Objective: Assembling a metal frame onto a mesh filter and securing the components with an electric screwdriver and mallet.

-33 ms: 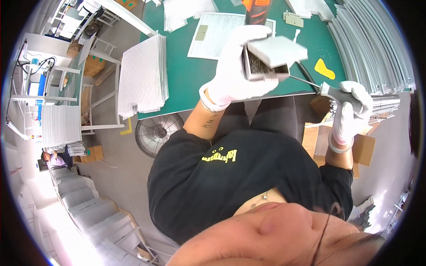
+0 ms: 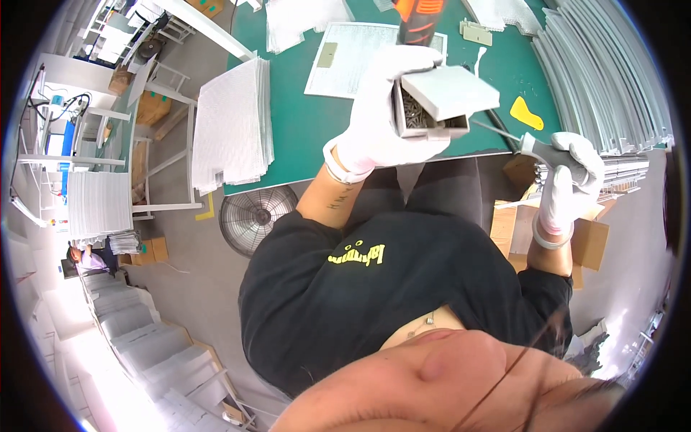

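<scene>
My left hand (image 2: 378, 119), in a white glove, is closed around a small white cardboard box (image 2: 432, 133). Its lid (image 2: 455, 92) sits askew, and many small metal screws (image 2: 414, 111) show in the gap. My right hand (image 2: 572, 169), also gloved, grips a screwdriver (image 2: 543, 153) by its grey handle. The thin shaft points left towards the box, its tip a little apart from the box's right corner. Both hands are above the near edge of the green table (image 2: 288, 108).
Behind the box stands an orange and black power tool (image 2: 417, 20). A flat mesh panel (image 2: 338, 61), a yellow scraper (image 2: 527, 113) and a dark rod lie on the table. Panel stacks (image 2: 234, 122) flank it left and right. Below are a floor fan (image 2: 259, 216) and open cartons (image 2: 590, 241).
The box has come slightly lower and its screws show more clearly. The screwdriver and right hand have hardly moved.
</scene>
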Available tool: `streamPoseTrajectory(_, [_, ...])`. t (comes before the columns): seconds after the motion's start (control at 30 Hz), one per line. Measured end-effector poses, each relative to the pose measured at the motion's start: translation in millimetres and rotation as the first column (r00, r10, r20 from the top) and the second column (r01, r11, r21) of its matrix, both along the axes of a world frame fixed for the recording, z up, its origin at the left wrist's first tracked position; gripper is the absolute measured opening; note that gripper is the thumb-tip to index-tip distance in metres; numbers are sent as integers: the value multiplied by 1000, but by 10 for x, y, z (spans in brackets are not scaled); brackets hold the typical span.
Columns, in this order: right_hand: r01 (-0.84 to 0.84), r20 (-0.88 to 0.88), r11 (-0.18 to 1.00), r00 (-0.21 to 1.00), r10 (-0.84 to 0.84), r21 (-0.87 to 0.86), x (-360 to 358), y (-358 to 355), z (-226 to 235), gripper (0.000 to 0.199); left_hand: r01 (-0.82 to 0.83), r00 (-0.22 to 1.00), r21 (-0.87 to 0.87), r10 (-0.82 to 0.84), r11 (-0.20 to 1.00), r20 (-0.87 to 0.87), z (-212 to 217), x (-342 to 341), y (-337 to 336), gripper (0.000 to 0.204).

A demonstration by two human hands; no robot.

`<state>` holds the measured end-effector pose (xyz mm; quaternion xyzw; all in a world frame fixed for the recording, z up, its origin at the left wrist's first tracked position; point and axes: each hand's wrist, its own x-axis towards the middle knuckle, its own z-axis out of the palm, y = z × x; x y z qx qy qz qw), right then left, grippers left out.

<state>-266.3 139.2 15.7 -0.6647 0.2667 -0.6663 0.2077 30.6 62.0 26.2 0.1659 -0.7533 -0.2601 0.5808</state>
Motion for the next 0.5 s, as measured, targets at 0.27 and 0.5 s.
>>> streamPoseTrajectory(0.27, [621,-530,773,702,-477,127,-555,-1127,-970,25,88,996,-126,-85,988,33,-80,51,-138,82])
streamPoseTrajectory(0.5, [647,-731,763,513,-451,-17,-635,-1351,-1605,22,105,994,-105,-105,989,11,-70,15,-67,75])
